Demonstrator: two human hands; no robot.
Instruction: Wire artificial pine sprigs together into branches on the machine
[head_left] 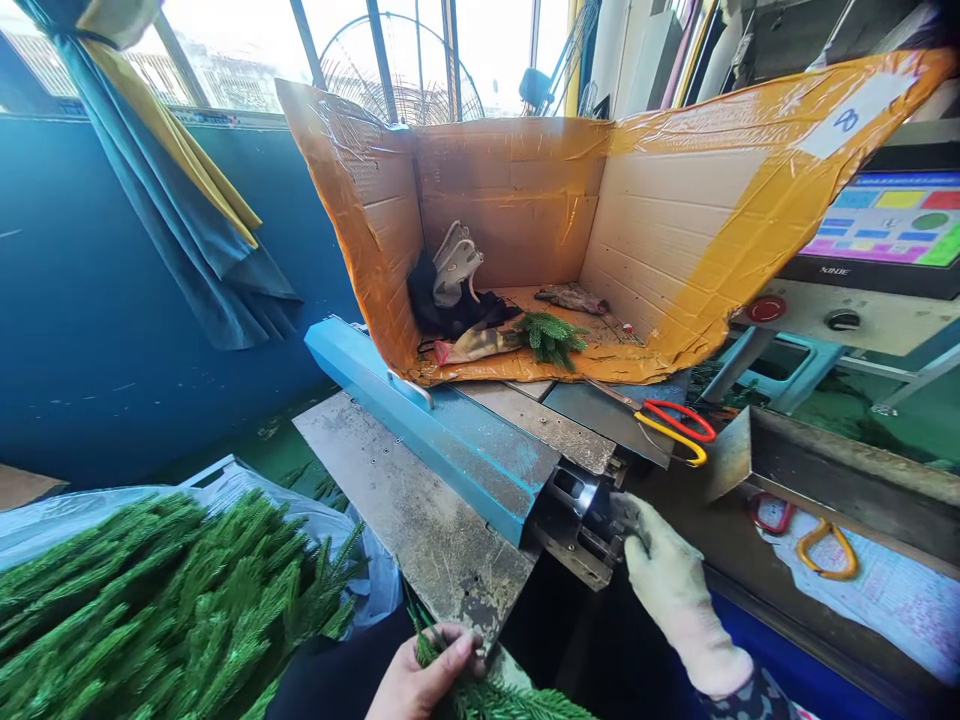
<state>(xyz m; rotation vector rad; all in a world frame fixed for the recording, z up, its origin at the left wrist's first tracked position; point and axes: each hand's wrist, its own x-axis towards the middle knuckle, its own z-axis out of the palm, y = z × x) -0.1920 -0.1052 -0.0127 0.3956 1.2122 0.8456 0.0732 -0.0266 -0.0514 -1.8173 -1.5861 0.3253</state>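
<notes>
My bare left hand (429,672) is closed on an artificial pine branch (517,700) at the bottom, thumb pressed against the fingers. Its green needles run out below the hand, and thin stems show above it. My right hand (667,565), in a pale glove, is at the dark, round metal head (589,500) on the end of a blue machine (450,435). The right fingers are drawn together against that head; what lies between them is hidden. A worn metal plate (405,490) lies beside the machine, just above my left hand.
A taped cardboard box (510,220) on the machine holds gloves and a green sprig (553,338). Scissors (679,428) lie at its front right. Many pine branches (165,610) fill the lower left. A metal trough (847,470) and control screen (885,225) stand right.
</notes>
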